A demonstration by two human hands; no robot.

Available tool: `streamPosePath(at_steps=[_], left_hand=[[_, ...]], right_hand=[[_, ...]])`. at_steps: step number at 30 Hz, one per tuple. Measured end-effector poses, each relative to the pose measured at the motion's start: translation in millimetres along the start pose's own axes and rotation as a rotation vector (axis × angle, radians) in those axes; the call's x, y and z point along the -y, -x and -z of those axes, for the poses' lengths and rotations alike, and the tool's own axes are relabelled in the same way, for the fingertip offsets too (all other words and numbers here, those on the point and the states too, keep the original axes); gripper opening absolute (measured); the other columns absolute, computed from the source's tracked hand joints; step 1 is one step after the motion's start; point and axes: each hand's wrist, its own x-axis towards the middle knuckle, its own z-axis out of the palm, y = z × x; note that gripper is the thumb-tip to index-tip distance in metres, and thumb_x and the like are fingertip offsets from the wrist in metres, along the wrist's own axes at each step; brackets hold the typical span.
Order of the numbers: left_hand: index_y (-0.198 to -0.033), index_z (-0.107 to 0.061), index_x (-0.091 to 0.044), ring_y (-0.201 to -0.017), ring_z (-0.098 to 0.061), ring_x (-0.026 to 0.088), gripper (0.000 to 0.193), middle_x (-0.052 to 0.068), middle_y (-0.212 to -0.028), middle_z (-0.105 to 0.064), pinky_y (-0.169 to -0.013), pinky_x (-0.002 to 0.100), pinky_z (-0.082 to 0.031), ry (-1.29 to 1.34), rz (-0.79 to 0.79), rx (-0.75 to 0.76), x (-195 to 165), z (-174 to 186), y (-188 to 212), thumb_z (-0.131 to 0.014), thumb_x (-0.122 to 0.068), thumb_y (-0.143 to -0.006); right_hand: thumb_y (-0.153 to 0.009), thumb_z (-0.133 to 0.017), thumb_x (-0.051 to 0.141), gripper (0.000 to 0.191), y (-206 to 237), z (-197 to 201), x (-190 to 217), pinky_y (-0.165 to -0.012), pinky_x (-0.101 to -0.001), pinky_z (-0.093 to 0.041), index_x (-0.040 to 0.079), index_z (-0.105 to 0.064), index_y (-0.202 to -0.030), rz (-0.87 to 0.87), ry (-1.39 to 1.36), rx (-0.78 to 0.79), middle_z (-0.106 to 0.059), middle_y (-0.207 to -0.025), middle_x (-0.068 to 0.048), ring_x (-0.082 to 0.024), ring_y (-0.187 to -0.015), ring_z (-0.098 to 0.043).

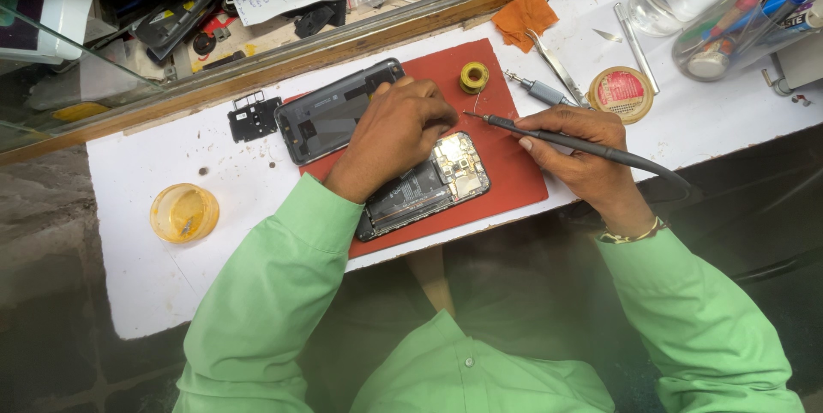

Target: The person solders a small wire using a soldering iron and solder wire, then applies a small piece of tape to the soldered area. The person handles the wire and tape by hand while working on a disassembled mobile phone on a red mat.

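Observation:
An opened phone [429, 186] lies on a red mat [506, 164], its battery and circuit board showing. My left hand [394, 134] rests over the phone's upper part, fingers curled, pinching a thin strand of solder wire near the board. My right hand [579, 151] grips a dark soldering iron [549, 134] like a pen. The iron's tip points left, just above the phone's top corner. Beside my left hand lies the phone's grey back cover [330, 113]. A small spool of solder [473, 77] sits at the mat's top edge.
A black plastic part [255, 118] lies left of the cover. A yellow dish [183, 212] sits at the left. Tweezers [553, 61], a screwdriver [540, 90], an orange cloth [525, 17] and a round tin [621, 92] lie behind the mat. Bottles and pens stand at the back right.

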Motion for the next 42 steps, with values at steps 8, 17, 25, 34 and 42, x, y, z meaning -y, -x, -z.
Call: streamPosePath(at_steps=[8,17,25,34,42], left_hand=[[-0.093,-0.075,-0.014,-0.097,-0.062,0.026,0.010,0.002,-0.094,-0.067,-0.081,0.042,-0.042,0.016,0.006,0.001,-1.4,1.8,-0.6,-0.072,-0.012,-0.083],[-0.112,-0.062,-0.010,-0.100,-0.065,0.029,0.016,0.007,-0.104,-0.067,-0.087,0.043,-0.046,0.174,0.095,-0.090,-7.0,4.4,-1.9,-0.066,-0.014,-0.097],[-0.125,-0.063,-0.003,-0.101,-0.065,0.034,0.023,0.016,-0.108,-0.064,-0.088,0.040,-0.051,0.326,0.073,-0.217,-4.9,3.5,-2.7,-0.056,-0.005,-0.103],[-0.119,-0.064,-0.003,-0.101,-0.067,0.028,0.017,0.013,-0.109,-0.067,-0.090,0.038,-0.052,0.412,0.093,-0.230,-2.0,1.3,-4.6,-0.055,-0.005,-0.105],[-0.130,-0.068,-0.014,-0.093,-0.064,0.024,0.035,0.011,-0.099,-0.062,-0.086,0.036,-0.052,0.393,0.126,-0.184,-4.9,4.8,-3.4,-0.053,0.001,-0.102]], right_hand=[[-0.093,-0.078,0.009,0.020,2.1,0.4,-3.5,-0.072,-0.0249,-0.054,0.000,-0.074,-0.110,-0.007,-0.024,-0.064,-0.076,-0.099,-0.010,-0.015,-0.084,-0.072],[-0.093,-0.078,0.008,0.020,2.4,-0.6,-2.7,-0.069,-0.0223,-0.051,-0.002,-0.074,-0.111,-0.048,-0.031,-0.118,-0.077,-0.099,-0.009,-0.013,-0.084,-0.070],[-0.095,-0.076,0.004,0.020,2.3,-1.1,-3.2,-0.076,-0.0218,-0.055,-0.002,-0.073,-0.113,-0.076,-0.086,-0.125,-0.076,-0.102,-0.011,-0.013,-0.091,-0.073],[-0.094,-0.076,0.005,0.020,2.4,-0.9,-4.6,-0.075,-0.0218,-0.055,-0.002,-0.074,-0.113,-0.066,-0.062,-0.122,-0.076,-0.101,-0.011,-0.013,-0.091,-0.073],[-0.093,-0.077,0.005,0.020,2.9,-1.2,-5.9,-0.073,-0.0218,-0.053,-0.002,-0.074,-0.112,-0.085,-0.058,-0.120,-0.077,-0.101,-0.010,-0.013,-0.089,-0.073]])
